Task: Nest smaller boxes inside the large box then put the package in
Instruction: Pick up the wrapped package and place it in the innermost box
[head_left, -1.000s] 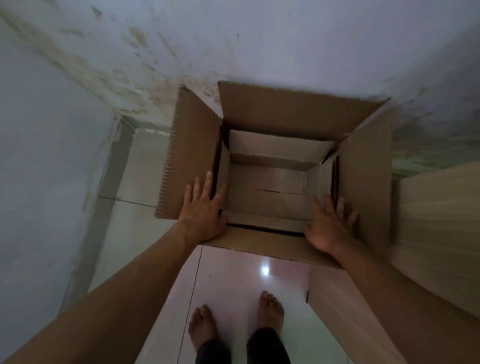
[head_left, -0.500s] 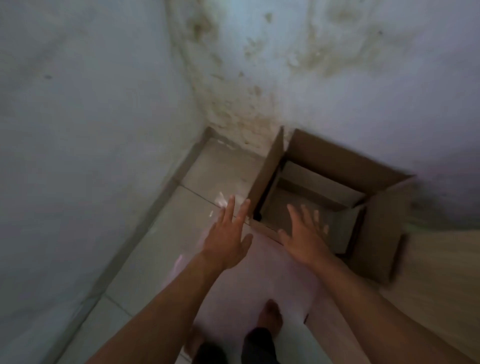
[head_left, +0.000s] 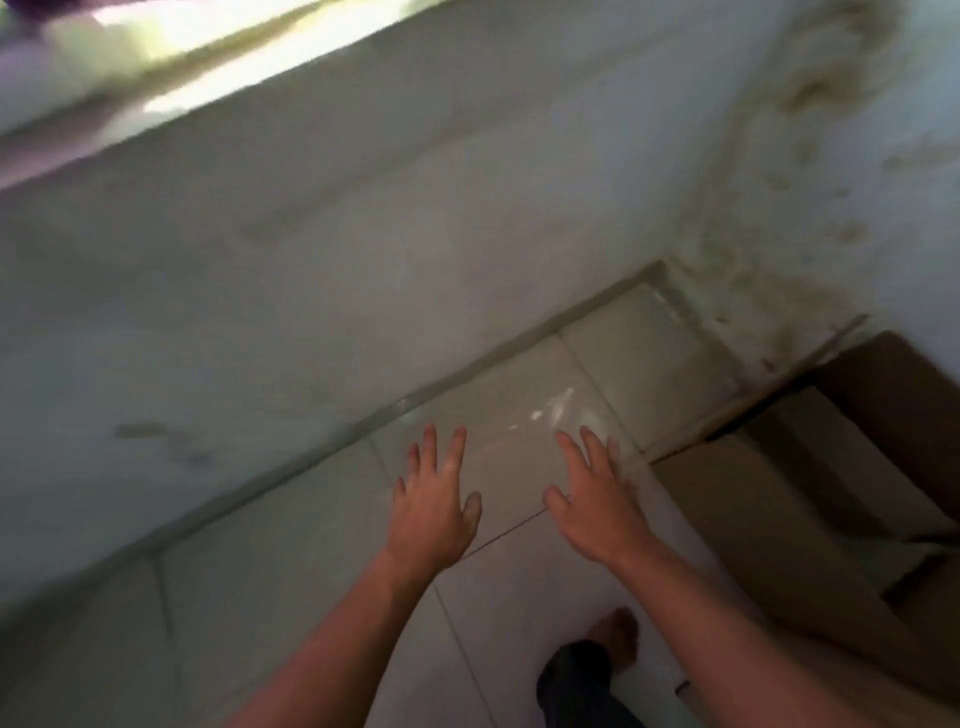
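The large brown cardboard box (head_left: 841, 467) stands open on the floor in the room's corner, at the right edge of the view and partly cut off. A smaller box sat nested inside it earlier; its inside is blurred now. My left hand (head_left: 434, 504) and my right hand (head_left: 597, 499) hover over the floor tiles to the left of the box, palms down, fingers spread, holding nothing. Neither hand touches the box. No package is in view.
A stained pale wall (head_left: 311, 260) runs along the left and meets a second wall at the corner behind the box. Pale floor tiles (head_left: 291, 561) lie beneath my hands. My bare foot (head_left: 618, 644) stands at the bottom. A bright opening (head_left: 197, 31) shows at top left.
Both hands have come off the box flaps and swung left over the floor. The view has turned left, so the box has slid to the right edge.
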